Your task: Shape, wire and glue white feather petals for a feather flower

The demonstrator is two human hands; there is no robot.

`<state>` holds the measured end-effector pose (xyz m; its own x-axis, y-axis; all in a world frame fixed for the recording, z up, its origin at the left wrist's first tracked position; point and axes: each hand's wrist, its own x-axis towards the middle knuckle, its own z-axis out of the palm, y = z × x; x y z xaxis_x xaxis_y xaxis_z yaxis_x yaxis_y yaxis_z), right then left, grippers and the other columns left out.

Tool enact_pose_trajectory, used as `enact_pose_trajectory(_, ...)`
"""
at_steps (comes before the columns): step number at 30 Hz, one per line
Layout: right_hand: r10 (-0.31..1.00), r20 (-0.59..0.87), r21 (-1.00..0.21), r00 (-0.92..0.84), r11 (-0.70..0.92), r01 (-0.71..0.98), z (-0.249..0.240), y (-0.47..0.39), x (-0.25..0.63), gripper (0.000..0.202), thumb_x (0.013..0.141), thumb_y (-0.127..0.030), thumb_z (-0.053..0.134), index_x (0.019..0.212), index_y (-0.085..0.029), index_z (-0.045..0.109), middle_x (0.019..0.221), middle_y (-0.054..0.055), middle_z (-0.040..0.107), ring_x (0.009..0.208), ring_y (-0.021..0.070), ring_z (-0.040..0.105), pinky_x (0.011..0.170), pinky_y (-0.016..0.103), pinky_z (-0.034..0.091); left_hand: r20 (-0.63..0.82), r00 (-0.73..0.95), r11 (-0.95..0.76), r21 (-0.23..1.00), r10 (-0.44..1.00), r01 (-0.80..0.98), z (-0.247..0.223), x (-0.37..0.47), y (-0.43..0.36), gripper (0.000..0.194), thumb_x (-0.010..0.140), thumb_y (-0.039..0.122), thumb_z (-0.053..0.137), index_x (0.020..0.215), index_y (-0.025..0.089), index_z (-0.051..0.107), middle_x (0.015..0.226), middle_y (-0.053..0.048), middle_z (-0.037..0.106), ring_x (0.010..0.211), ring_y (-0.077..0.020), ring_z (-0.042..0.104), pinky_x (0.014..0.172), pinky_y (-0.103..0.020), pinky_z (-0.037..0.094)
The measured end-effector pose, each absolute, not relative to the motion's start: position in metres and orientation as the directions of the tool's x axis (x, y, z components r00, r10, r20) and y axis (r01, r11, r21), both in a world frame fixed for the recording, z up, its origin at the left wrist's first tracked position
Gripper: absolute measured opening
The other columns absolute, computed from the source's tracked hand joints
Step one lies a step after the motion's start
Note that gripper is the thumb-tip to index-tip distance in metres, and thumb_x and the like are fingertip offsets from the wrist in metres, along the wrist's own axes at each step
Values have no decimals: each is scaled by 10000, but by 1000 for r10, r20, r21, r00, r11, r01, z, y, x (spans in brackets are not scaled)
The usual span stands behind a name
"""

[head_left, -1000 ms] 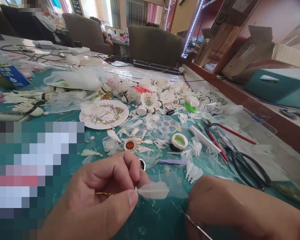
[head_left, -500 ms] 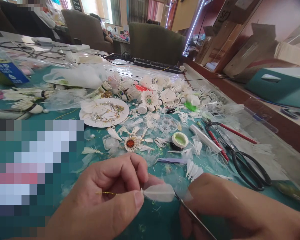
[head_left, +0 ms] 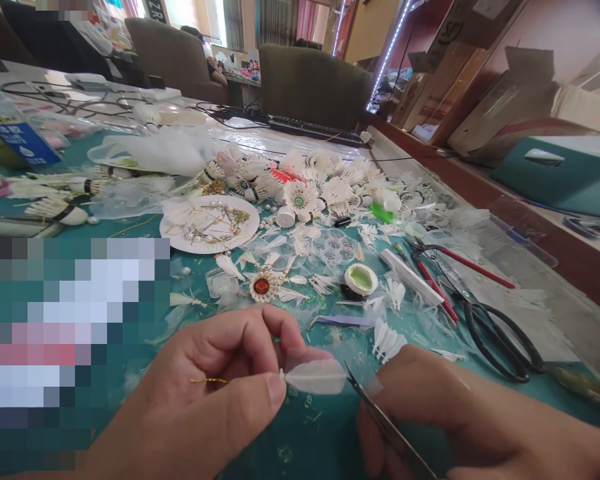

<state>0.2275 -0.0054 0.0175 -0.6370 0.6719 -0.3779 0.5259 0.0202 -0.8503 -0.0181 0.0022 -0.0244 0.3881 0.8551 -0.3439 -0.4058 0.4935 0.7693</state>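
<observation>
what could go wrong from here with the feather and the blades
The blade tips sit right by the free end of the feather, so a small slip might nick its edge. The left hand pinches the feather close to its base, with fingertips near the blades' line, so an overlong cut might catch skin.

Left hand (head_left: pixel 220 393): yours is bare, with a short, rounded thumbnail (head_left: pixel 277 388).
Right hand (head_left: pixel 425 400): bare, like your forearm (head_left: pixel 545 417) behind it.
</observation>
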Motion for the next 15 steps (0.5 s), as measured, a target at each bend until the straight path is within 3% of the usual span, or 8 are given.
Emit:
enact_pose_trajectory(10, 683, -393, -846, -616, -6, 533, 20, -9, 224, 891, 833, -941, 326, 893, -144, 721, 740, 50, 646, 657, 149, 567, 594, 238, 444, -341, 380, 479, 796, 860, -369, -24, -19, 2, 207, 700, 211, 837, 566, 223, 679, 827, 42, 645, 711, -120, 643, 644, -203, 538)
enact_pose_trajectory(15, 689, -400, -853, -605, -38, 521, 19, -7, 223, 890, 823, -945, 353, 883, -135, 716, 724, 52, 643, 649, 149, 563, 583, 236, 434, -340, 428, 504, 784, 837, -363, -25, -22, 4, 194, 711, 228, 848, 594, 228, 693, 857, 47, 638, 783, -133, 651, 690, -211, 550)
